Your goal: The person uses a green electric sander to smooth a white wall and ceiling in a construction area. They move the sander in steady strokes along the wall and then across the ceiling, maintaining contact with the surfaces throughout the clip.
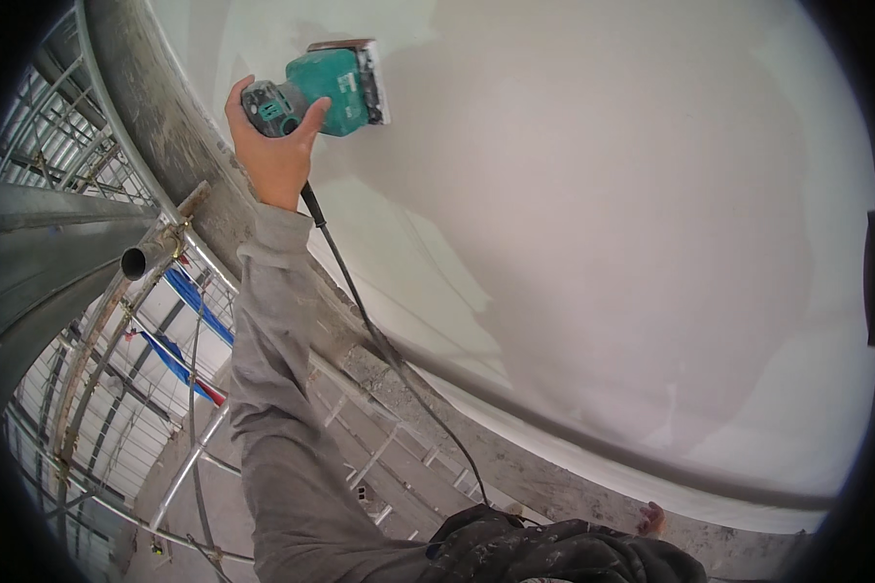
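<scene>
A green electric sheet sander (329, 85) is in my left hand (274, 146), at the upper left against a pale plastered surface (642, 194). My thumb lies along the near side of its grey grip, and my fingers wrap round the far side. The flat pad is at the sander's right end; whether it touches the plaster, I cannot tell. From the grip, a black cord (365, 316) runs down toward my dark, dust-speckled clothing. Only a small part of my right hand (653, 520) shows at the lower right, beside the ledge, and its fingers are mostly hidden.
A rough concrete ledge (593, 494) curves along the plastered surface. Scaffold tubes and rails stand on the left, with an open pipe end (134, 262) close to my sleeve. Blue cloth (177, 364) hangs among them. Ladder-like metal framing (374, 457) lies below my arm.
</scene>
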{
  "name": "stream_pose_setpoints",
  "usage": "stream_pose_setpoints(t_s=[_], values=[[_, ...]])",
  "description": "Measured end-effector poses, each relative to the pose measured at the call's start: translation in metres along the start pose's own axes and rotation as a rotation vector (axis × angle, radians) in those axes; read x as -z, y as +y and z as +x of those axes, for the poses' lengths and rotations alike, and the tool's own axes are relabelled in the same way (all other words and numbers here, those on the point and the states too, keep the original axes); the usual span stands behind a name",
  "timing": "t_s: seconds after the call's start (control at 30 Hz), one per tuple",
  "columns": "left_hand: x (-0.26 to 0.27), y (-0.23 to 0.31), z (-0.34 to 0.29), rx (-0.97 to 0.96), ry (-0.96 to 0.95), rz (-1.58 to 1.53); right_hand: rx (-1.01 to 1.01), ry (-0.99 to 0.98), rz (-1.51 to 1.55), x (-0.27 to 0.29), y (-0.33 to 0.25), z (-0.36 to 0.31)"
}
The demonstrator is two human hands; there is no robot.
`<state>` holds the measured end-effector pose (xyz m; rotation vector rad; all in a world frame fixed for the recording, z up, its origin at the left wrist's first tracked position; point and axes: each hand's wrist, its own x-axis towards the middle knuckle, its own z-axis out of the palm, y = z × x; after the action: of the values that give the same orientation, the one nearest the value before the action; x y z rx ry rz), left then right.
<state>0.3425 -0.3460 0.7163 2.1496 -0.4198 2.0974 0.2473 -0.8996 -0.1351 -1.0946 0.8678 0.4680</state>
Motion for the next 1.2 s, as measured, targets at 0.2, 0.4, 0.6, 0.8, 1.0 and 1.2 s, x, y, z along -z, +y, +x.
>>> stream_pose_setpoints(t_s=[0.2, 0.4, 0.6, 0.8, 1.0, 1.2], values=[[-0.006, 0.008, 0.050, 0.040, 0.020, 0.006, 0.048, -0.039, -0.091, -0.019, 0.009, -0.009], [-0.004, 0.008, 0.047, -0.011, 0.027, -0.018, 0.061, -0.074, -0.119, -0.016, 0.022, 0.009], [-0.013, 0.026, 0.114, -0.103, 0.029, 0.063, 0.083, -0.048, -0.064, -0.027, 0.018, 0.020], [-0.004, 0.003, 0.111, 0.145, 0.051, 0.052, 0.119, -0.063, 0.068, -0.019, 0.037, 0.033], [-0.018, 0.073, 0.042, -0.198, -0.036, -0.007, 0.047, -0.007, -0.143, 0.002, 0.017, 0.010], [-0.025, 0.083, 0.100, -0.013, -0.024, -0.016, 0.148, -0.050, -0.092, 0.009, -0.006, 0.017]])
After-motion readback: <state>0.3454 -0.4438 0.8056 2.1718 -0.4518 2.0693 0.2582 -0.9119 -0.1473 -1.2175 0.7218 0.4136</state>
